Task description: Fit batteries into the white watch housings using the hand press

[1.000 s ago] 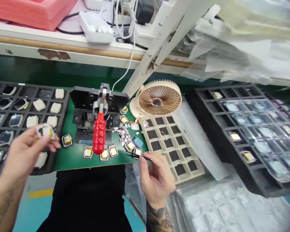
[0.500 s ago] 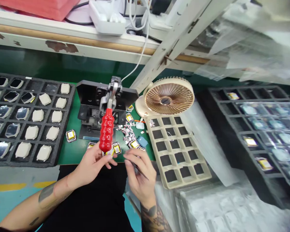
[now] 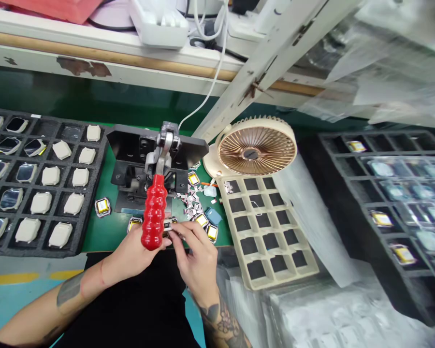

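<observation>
In front of me stands a black toggle-clamp press (image 3: 145,179) with a ribbed red handle (image 3: 154,212) pointing toward me. Behind that handle, my left hand (image 3: 139,251) is closed on a small watch module (image 3: 167,225), mostly covered by the handle and fingers. My right hand (image 3: 197,253) meets it from the right, thumb and fingers pinched together at the module; what they pinch is hidden. Close by on the green mat lie more yellow-labelled watch modules (image 3: 200,220), a blue piece (image 3: 213,216) and a scatter of small silvery scraps (image 3: 193,203).
A dark foam tray (image 3: 94,193) at left holds watch faces and beige cases. To the right are a beige fan (image 3: 256,147), a beige compartment tray (image 3: 268,224) and a black tray (image 3: 351,188) partly under clear plastic. A white post (image 3: 246,82) slants up behind the fan.
My right hand has moved left to the module in my left hand, its fingers closing in. The thin dark tool seen under its fingers earlier is hidden now. The view has shifted slightly.
</observation>
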Demonstrator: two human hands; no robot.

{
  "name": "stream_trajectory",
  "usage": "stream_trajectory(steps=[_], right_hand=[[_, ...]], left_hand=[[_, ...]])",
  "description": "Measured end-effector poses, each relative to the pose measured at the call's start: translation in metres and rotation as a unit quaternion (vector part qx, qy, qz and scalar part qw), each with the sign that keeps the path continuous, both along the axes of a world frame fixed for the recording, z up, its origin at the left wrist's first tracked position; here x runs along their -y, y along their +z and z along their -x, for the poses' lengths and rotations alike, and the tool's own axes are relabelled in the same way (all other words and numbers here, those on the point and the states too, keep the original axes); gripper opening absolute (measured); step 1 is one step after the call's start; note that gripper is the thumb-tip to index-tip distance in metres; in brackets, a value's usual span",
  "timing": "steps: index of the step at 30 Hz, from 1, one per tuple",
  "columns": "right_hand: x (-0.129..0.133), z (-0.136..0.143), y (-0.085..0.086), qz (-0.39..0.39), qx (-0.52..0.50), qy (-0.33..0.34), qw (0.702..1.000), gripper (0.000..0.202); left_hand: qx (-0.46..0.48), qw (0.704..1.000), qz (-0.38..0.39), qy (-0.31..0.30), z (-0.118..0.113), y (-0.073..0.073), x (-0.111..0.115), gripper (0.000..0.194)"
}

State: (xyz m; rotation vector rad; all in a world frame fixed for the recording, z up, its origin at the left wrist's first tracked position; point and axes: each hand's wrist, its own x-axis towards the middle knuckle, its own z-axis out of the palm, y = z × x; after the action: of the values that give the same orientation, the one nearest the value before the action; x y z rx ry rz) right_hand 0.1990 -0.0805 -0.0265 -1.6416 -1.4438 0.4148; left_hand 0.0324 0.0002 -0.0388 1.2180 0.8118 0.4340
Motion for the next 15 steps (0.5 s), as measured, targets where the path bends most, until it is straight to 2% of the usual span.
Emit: stream_trajectory(steps=[3,5,7,9,12,15], right_hand=[[0.0,-0.007,0.009,-0.001,0.007,0.003,1.0,0.033],[0.002,-0.016,0.019,-0.023,0.009,-0.01,1.0,0.042],[0.005,-0.027,0.028,-0.064,0.006,-0.04,0.997,0.045],[0.008,-0.037,0.034,-0.124,0.005,-0.086,0.989,0.039],[0.009,-0.041,0.033,-0.203,-0.023,-0.156,0.966,0.027],[0.01,-0.033,0.022,-0.185,-0.093,-0.18,0.962,0.027]], left_hand=[[0.028,0.999,0.015,0.004,-0.001,0.0,-0.004,0.048],[0.063,0.996,0.063,0.014,-0.002,0.0,-0.007,0.046],[0.102,0.987,0.125,0.018,-0.003,0.0,-0.009,0.041],[0.128,0.978,0.161,0.014,-0.004,0.0,-0.011,0.039],[0.138,0.977,0.162,0.01,-0.006,0.001,-0.013,0.041],[0.135,0.978,0.157,0.02,-0.007,0.002,-0.013,0.041]])
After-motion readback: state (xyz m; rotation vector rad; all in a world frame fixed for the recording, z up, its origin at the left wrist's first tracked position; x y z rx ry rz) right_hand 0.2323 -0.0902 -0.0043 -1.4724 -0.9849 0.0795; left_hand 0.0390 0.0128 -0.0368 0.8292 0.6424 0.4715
